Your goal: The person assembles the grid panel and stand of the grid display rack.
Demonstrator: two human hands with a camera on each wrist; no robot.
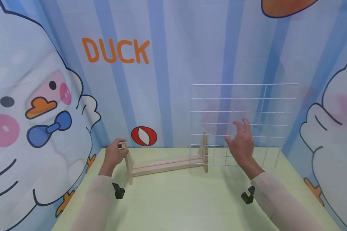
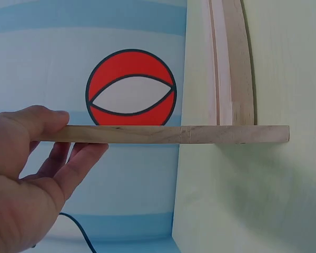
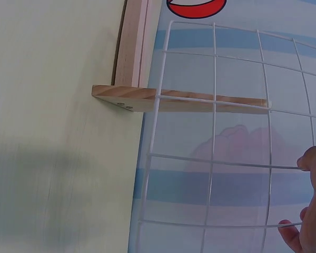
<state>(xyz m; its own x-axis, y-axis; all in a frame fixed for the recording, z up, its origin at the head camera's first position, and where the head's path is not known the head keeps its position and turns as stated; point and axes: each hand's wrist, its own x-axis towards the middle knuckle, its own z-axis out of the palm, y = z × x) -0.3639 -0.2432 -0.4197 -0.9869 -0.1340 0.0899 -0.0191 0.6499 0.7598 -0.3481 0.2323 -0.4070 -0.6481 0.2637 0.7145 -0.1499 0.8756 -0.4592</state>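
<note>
A light wooden stand [image 1: 167, 166] rests on the table, a long low rail joining two upright end boards. My left hand [image 1: 114, 155] grips the top of the left end board [image 2: 147, 134], thumb on one face and fingers on the other. To the right, a white wire grid panel [image 1: 244, 84] stands roughly upright. It overlaps the stand's right end board [image 3: 126, 94] in view; whether they touch I cannot tell. My right hand [image 1: 243, 144] holds the panel by its wires, the thumb and a finger at separate wires in the right wrist view.
The pale yellow table [image 1: 173, 205] ends at a hanging blue striped cloth [image 1: 185, 48] printed with cartoon ducks. A small black device [image 1: 119, 191] sits by the left wrist and another black device [image 1: 247, 195] by the right. A thin dark cable [image 2: 83, 229] shows in the left wrist view.
</note>
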